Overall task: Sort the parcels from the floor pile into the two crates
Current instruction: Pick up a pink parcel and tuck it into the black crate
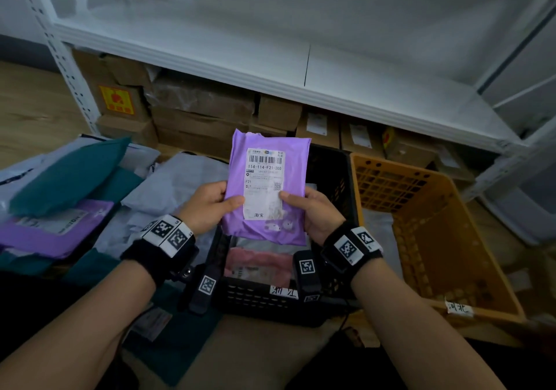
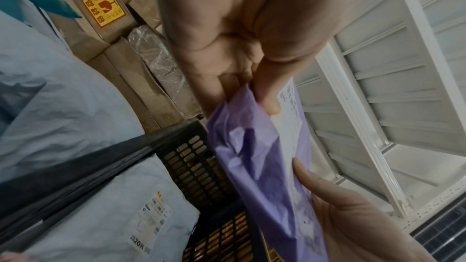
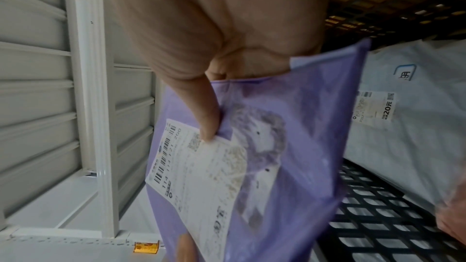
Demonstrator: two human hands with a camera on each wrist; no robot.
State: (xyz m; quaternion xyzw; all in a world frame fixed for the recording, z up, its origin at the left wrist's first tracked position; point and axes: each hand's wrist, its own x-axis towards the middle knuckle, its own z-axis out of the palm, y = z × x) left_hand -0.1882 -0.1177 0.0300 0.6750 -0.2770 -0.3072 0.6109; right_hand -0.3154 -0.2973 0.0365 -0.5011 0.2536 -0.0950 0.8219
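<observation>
I hold a purple plastic parcel (image 1: pixel 267 185) upright above the black crate (image 1: pixel 258 299), its white shipping label facing me. My left hand (image 1: pixel 210 206) pinches its left edge, thumb on the front. My right hand (image 1: pixel 313 209) pinches the right edge, thumb on the label. The same purple parcel (image 2: pixel 259 162) shows in the left wrist view, and the purple parcel (image 3: pixel 290 146) fills the right wrist view. The black crate holds a pink parcel (image 1: pixel 258 263) and a grey one. To its right stands the orange crate (image 1: pixel 421 224) with a grey parcel inside. The floor pile (image 1: pixel 75 197) lies on the left.
The pile has teal, purple and pale grey bags (image 1: pixel 69 176). A white metal shelf (image 1: pixel 270 58) rises behind the crates, with cardboard boxes (image 1: pixel 198 110) stacked under its lowest board. Both crates carry handwritten paper tags on their near walls. Wooden floor shows at far left.
</observation>
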